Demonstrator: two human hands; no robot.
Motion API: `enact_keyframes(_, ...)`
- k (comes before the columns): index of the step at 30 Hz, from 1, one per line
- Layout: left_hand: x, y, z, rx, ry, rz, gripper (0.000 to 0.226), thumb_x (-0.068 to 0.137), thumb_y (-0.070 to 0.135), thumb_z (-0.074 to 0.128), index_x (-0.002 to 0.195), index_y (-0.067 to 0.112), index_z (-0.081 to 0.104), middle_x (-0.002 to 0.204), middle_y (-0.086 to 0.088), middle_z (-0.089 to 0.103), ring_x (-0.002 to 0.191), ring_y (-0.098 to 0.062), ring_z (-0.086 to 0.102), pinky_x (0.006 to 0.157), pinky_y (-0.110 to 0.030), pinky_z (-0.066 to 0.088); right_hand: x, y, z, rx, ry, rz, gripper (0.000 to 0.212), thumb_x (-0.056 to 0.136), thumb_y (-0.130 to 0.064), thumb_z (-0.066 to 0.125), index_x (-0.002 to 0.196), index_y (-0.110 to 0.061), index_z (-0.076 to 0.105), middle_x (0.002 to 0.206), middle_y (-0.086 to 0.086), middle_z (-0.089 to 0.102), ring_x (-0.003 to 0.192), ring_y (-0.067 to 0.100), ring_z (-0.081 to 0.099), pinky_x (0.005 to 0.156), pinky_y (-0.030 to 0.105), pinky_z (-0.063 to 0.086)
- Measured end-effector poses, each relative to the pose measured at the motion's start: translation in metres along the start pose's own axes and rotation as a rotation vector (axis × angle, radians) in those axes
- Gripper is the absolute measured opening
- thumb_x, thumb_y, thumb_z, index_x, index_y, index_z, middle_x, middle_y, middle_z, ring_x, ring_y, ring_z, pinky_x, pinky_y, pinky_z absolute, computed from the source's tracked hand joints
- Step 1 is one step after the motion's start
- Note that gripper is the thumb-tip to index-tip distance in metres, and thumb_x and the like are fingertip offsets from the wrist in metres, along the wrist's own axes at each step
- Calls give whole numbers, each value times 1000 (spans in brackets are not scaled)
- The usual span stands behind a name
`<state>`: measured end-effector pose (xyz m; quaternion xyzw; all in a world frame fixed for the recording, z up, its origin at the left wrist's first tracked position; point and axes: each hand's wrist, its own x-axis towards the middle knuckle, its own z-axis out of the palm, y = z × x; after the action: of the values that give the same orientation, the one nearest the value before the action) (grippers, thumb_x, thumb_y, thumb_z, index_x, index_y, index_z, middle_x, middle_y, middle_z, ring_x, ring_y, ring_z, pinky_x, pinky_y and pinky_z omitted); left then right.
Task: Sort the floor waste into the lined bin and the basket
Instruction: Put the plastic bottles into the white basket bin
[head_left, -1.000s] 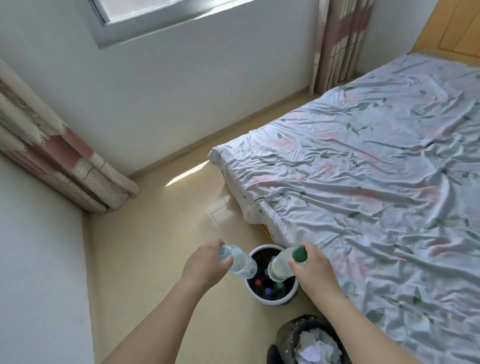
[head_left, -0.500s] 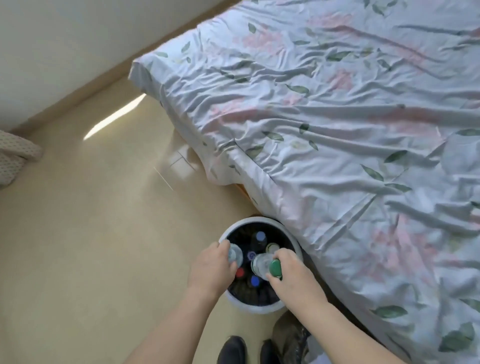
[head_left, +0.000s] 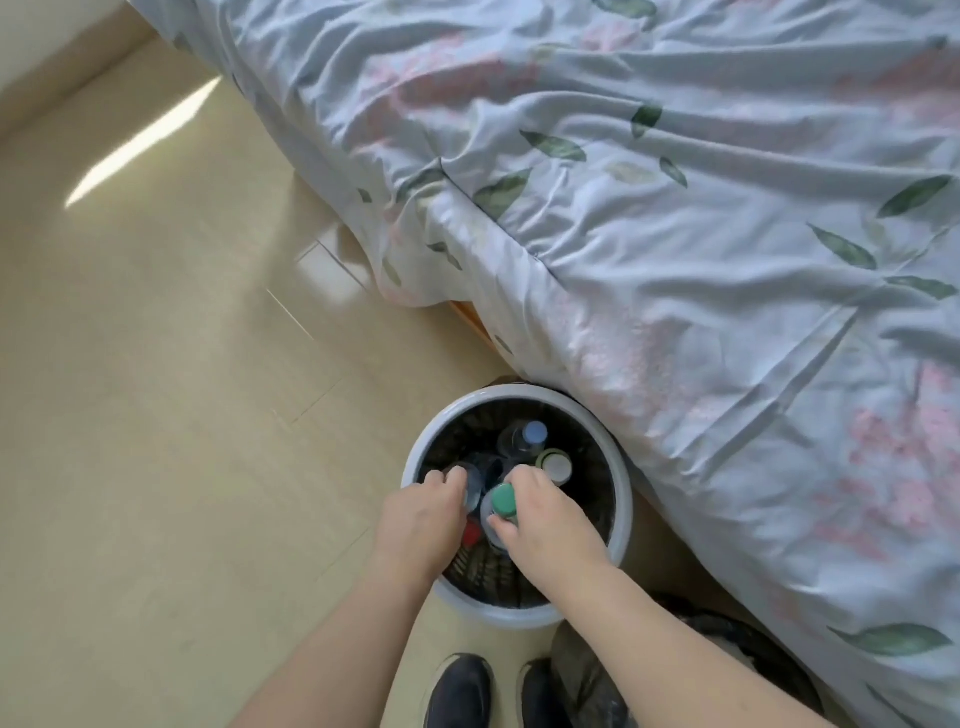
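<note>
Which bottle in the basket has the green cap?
The bottle that the right hand holds, at the near side of the basket. The other caps showing are pale blue, white and red.

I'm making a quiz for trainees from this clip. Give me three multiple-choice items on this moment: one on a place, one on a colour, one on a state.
1. Where does the basket stand?
A. on the bed
B. on the floor beside the bed
C. under the window

2. What colour is the cap of the bottle in the right hand?
A. green
B. yellow
C. black

3. What is the left hand doing?
A. resting flat on the floor
B. hanging idle
C. gripping a clear bottle inside the basket

Answers: 1 B, its rim sits by the bed edge; 2 A, the cap is plainly green; 3 C, fingers curl round it.
</note>
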<state>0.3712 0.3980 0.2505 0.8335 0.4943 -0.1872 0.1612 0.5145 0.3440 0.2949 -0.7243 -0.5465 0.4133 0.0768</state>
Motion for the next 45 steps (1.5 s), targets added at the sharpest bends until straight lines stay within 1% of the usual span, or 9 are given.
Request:
enact_keyframes(3,5,-1,8,5,-8,2,41,40,10,85,63,16,51,44,3,42,25,-20,37,47,-14,-6,5,0,2,5,9,-22,24,93,-36,55,109,-21,46,105,-6,50,92,10,55,77,20,47)
enact_keyframes(8,9,-6,13,-54,6,3,44,35,14,89,60,14,52,44,1,43,26,-23,40,50,-13,-6,-5,12,-7,20,78,15,25,91,-35,59,108,-20,47,101,-8,46,90,10,51,73,18,41)
enact_keyframes(16,-3,-8,14,-110,-21,-7,48,27,14,86,59,16,51,45,4,41,26,-21,39,48,-16,-10,1,10,-10,49,58,10,27,93,-29,58,115,-19,46,118,-7,48,102,14,57,84,26,48)
enact_keyframes(21,-2,-16,39,-89,12,4,46,34,14,88,61,17,50,47,4,44,31,-20,44,41,-17,-2,36,13,18,20,20,8,33,95,-22,55,125,-16,42,126,-3,48,111,14,53,87,18,40)
enact_keyframes(24,-2,-18,47,-57,41,28,34,56,18,82,72,18,52,59,3,51,46,-20,53,37,-25,17,56,20,28,-7,15,118,37,95,-20,54,129,-15,40,131,2,48,115,18,52,93,28,44)
enact_keyframes(27,-10,-22,35,-18,-19,21,17,91,27,52,105,20,47,95,2,57,86,-22,59,54,-32,34,57,15,26,31,-3,177,65,93,-18,59,147,-19,24,152,-1,28,134,21,38,106,34,39)
enact_keyframes(32,-34,-9,-40,-137,-47,24,25,96,37,44,113,19,43,108,2,53,89,-20,52,63,-31,39,9,-15,-30,-58,1,114,73,92,-24,59,151,-21,17,156,-3,21,143,15,22,117,30,23)
enact_keyframes(38,-108,16,-212,-261,40,33,26,93,35,48,111,16,48,110,-2,54,101,-26,54,81,-39,49,-112,-103,-173,-59,107,121,58,89,-25,61,139,-15,35,139,2,41,129,19,39,107,28,32)
enact_keyframes(45,-216,66,-394,-218,238,165,27,93,27,48,117,14,51,116,1,53,107,-23,53,81,-37,50,-270,-194,-314,-1,285,114,59,94,-23,55,146,-15,30,150,1,31,138,18,31,110,29,28)
